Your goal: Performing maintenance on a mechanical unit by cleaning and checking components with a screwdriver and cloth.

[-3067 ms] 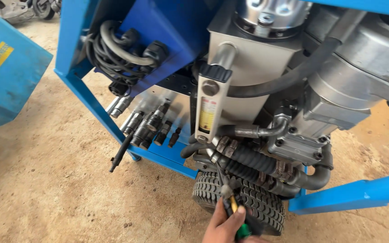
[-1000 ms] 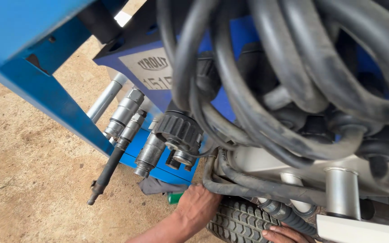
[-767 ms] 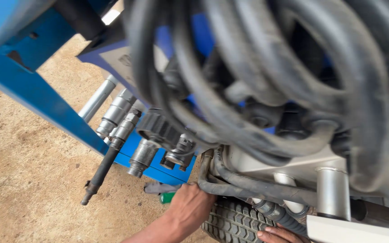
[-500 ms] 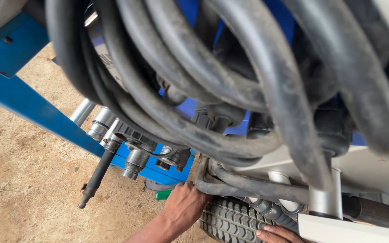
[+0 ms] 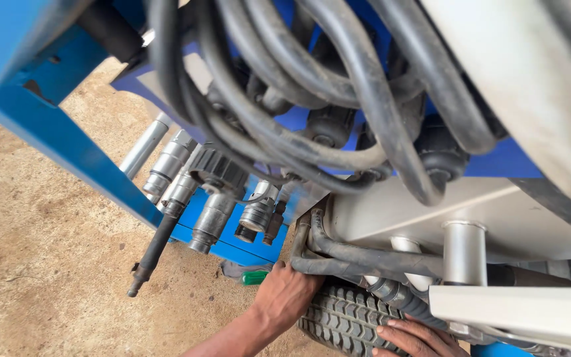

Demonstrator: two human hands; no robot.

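View from a head camera, looking down and under a blue machine (image 5: 54, 132) standing on sandy ground (image 5: 41, 264). A thick bundle of black hoses (image 5: 312, 99) loops across the top of the view, very close to the camera and partly blurred. Below the hoses hangs a row of silver couplings (image 5: 216, 215), angled down to the left; a thin black rod (image 5: 153, 248) points from among them toward the ground.

The left hand (image 5: 285, 297) reaches in from the bottom, forearm coming up from the lower edge. Its fingers are curled under the machine's lower edge, just beside a black hose that runs along a grey housing (image 5: 418, 211). A green tool handle (image 5: 256, 277) pokes out at the hand's left side, touching it; the fingers seem closed round it, though the grip itself is hidden.

The right hand (image 5: 418, 338) lies at the bottom edge with its fingers spread flat, holding nothing, resting on the treaded black tyre (image 5: 342, 324). The tyre sits between the two hands, directly below the housing and a silver cylinder (image 5: 464, 254)
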